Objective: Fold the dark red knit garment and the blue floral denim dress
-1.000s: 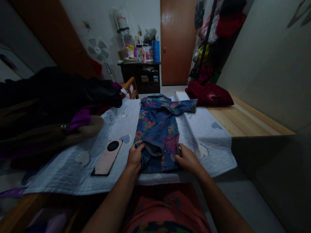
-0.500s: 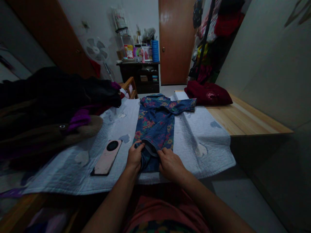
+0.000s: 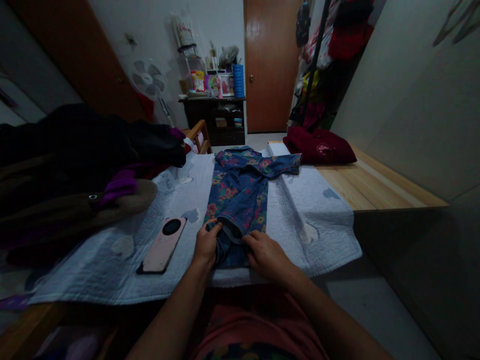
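Note:
A blue floral denim jacket (image 3: 232,187) lies on a pale blue quilted cover, its collar at the far end and one sleeve stretched out to the right. At its near end my left hand (image 3: 206,243) pinches the left side of an open cloth edge. My right hand (image 3: 265,254) grips the right side of the same edge, thumb and fingers closed on it. Between the hands the opening gapes and shows a dark inside. Fingertips under the cloth are hidden. A pink phone (image 3: 163,246) with a round black camera lies left of my left hand.
The quilted cover (image 3: 311,200) drapes over the near edge. Dark clothes (image 3: 90,145) are heaped at the left. A dark red folded garment (image 3: 318,145) rests on a wooden board (image 3: 375,187) at the right. Farther back stand a fan (image 3: 148,77), a dark cabinet (image 3: 215,120) and a door (image 3: 270,65).
The opening between my hands gapes slightly wider. Both hands keep hold of the jacket's edge and have barely moved. The whole view has shifted a little.

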`<state>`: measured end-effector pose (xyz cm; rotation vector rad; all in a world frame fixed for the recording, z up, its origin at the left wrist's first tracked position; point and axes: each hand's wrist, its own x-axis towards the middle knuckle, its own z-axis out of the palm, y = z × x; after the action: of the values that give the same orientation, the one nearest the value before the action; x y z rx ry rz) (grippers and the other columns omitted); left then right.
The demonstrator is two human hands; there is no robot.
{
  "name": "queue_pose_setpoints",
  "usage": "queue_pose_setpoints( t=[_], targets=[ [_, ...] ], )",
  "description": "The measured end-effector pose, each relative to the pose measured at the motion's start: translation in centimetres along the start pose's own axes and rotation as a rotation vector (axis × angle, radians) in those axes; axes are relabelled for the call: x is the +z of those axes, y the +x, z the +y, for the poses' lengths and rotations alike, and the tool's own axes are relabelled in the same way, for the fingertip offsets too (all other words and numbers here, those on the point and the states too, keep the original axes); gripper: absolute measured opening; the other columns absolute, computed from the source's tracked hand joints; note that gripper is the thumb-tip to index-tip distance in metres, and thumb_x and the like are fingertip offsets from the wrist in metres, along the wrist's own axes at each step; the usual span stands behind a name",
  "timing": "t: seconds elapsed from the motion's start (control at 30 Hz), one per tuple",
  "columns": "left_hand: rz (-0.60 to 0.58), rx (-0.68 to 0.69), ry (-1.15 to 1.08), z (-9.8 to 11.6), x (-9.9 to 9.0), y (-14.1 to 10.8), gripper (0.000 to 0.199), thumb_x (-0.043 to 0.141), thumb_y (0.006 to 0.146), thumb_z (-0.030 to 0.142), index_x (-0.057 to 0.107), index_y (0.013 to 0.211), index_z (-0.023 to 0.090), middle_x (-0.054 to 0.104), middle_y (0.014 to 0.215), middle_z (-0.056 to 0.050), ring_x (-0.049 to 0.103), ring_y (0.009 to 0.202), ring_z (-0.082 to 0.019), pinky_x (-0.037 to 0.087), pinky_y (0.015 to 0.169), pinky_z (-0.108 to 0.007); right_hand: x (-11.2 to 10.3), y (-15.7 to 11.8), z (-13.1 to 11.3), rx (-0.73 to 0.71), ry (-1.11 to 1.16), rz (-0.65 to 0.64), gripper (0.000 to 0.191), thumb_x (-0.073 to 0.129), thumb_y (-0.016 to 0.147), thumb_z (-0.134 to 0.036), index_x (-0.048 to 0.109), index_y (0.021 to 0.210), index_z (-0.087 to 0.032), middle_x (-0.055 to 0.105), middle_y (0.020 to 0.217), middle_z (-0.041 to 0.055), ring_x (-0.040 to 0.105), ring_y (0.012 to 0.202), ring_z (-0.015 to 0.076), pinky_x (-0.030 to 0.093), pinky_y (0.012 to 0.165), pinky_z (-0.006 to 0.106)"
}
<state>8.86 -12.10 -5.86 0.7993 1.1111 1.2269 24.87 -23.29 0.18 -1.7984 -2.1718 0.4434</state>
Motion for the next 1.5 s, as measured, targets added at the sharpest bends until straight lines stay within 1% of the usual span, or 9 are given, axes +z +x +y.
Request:
queue_pose_setpoints(
  t=[0.23, 0.37, 0.53, 0.73, 1.03, 1.13, 1.23, 1.37, 1.5],
  targets=[
    [-0.032, 0.026, 0.064, 0.0, 0.0, -0.5, 0.046, 0.078, 0.061, 0.036, 0.062, 0.100, 0.018, 0.069, 0.081, 0.000, 0.065, 0.070, -0.015, 0.049, 0.072, -0.029, -3.5, -3.3, 2.7, 0.208, 0.014, -0.087, 0.028, 0.056, 0.086, -0.037, 0.057, 0.108, -0.020, 0.068, 0.095, 0.0071, 0.063, 0.087, 0.0218, 0.040, 0.071, 0.028],
    [-0.105, 0.165, 0.341, 0.4, 0.2, -1.9, 0.038, 0.075, 0.068, 0.039, 0.065, 0.099, 0.020, 0.066, 0.074, 0.001, 0.060, 0.063, -0.015, 0.046, 0.062, -0.025, -5.6, -4.4, 4.3, 0.314, -0.076, -0.208, 0.029, 0.055, 0.087, -0.045, 0.065, 0.103, -0.022, 0.071, 0.093, 0.0107, 0.066, 0.086, 0.0257, 0.039, 0.069, 0.029],
    [-0.308, 0.504, 0.695, 1.0, 0.9, -3.9, 0.033, 0.065, 0.076, 0.023, 0.066, 0.109, 0.023, 0.069, 0.098, -0.003, 0.064, 0.089, -0.020, 0.048, 0.080, -0.031, -5.6, -1.1, 5.4, 0.279, 0.143, -0.019, 0.035, 0.045, 0.093, -0.044, 0.065, 0.110, -0.020, 0.072, 0.098, 0.0097, 0.066, 0.091, 0.0232, 0.043, 0.074, 0.029],
    [-0.590, 0.831, 1.068, 0.5, 0.5, -5.2, 0.067, 0.053, 0.071, 0.002, 0.051, 0.134, 0.025, 0.060, 0.124, -0.007, 0.052, 0.114, -0.025, 0.042, 0.101, -0.042, -2.1, 3.7, 7.2, 0.480, 0.383, 0.155, 0.054, 0.043, 0.092, -0.051, 0.048, 0.131, -0.012, 0.062, 0.124, 0.0169, 0.060, 0.112, 0.0252, 0.044, 0.091, 0.034],
    [-0.497, 0.690, 1.358, 1.1, -1.7, -5.8, 0.060, 0.059, 0.069, 0.010, 0.055, 0.127, 0.020, 0.054, 0.130, -0.011, 0.046, 0.120, -0.029, 0.038, 0.105, -0.046, -0.2, 2.4, 8.2, 0.389, 0.270, 0.102, 0.060, 0.055, 0.085, -0.023, 0.034, 0.141, -0.016, 0.057, 0.131, 0.0136, 0.058, 0.115, 0.0219, 0.043, 0.094, 0.032],
    [-0.502, 0.650, 1.416, 1.5, -1.8, -6.1, 0.059, 0.059, 0.071, 0.016, 0.054, 0.129, 0.020, 0.052, 0.134, -0.010, 0.044, 0.123, -0.028, 0.035, 0.107, -0.043, -1.2, 2.1, 7.1, 0.446, -0.064, 0.018, 0.046, 0.059, 0.083, -0.024, 0.051, 0.127, -0.015, 0.062, 0.116, 0.0159, 0.060, 0.106, 0.0273, 0.043, 0.088, 0.034],
    [-0.500, 0.630, 1.436, 1.6, -1.9, -6.3, 0.054, 0.058, 0.072, 0.018, 0.055, 0.127, 0.020, 0.054, 0.131, -0.009, 0.045, 0.122, -0.027, 0.036, 0.106, -0.041, -2.3, 2.7, 5.4, 0.354, -0.258, 0.084, 0.033, 0.062, 0.081, -0.026, 0.060, 0.113, -0.015, 0.060, 0.114, 0.0178, 0.056, 0.109, 0.0303, 0.040, 0.090, 0.035],
    [-0.543, 0.643, 1.428, 1.7, -2.1, -6.1, 0.047, 0.054, 0.074, 0.015, 0.057, 0.120, 0.022, 0.059, 0.122, -0.007, 0.050, 0.114, -0.024, 0.040, 0.102, -0.038, -2.3, 5.2, 3.8, 0.201, -0.026, 0.066, 0.033, 0.055, 0.088, -0.029, 0.059, 0.118, -0.015, 0.064, 0.113, 0.0136, 0.059, 0.106, 0.0245, 0.040, 0.089, 0.029],
    [-0.569, 0.660, 1.440, 1.9, -2.6, -6.0, 0.050, 0.054, 0.073, 0.013, 0.056, 0.122, 0.023, 0.057, 0.126, -0.006, 0.048, 0.116, -0.024, 0.039, 0.103, -0.038, -0.6, 8.9, 3.8, 0.308, 0.189, 0.037, 0.045, 0.054, 0.089, -0.031, 0.050, 0.129, -0.011, 0.067, 0.107, 0.0148, 0.062, 0.099, 0.0244, 0.042, 0.080, 0.029]
  ],
)
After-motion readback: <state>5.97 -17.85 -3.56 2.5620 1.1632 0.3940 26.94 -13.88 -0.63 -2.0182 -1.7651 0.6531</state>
